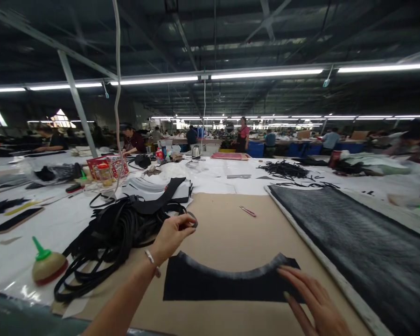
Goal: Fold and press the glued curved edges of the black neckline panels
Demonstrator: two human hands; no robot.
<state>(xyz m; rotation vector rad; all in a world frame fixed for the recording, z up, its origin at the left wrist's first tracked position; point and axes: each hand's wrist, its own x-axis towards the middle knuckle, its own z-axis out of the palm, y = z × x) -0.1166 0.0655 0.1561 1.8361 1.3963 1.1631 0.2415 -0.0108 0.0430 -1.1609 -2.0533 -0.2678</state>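
A black fabric piece [227, 287] with a curved, greyish upper edge lies flat on the tan board in front of me. My right hand [315, 298] is at its right end, fingers stretched out and apart, fingertips touching the fabric. Above the piece's left end, my left hand [175, 233] is closed in a pinch. A dark strip [195, 219] shows at its fingertips, partly hidden by the fingers. Close to that hand, a tangled heap of black strips [122, 228] spreads over the board's left side. A wide black curved piece [161, 198] rests on the heap.
A pink-handled cutter [248, 211] lies on the tan board [217, 219]. To the right is a dark, fuzzy-looking panel [357, 238] with a pale edge. A green-nozzled bottle [47, 266] stands at left. White sheets [143, 185] are stacked behind the heap. People work farther back.
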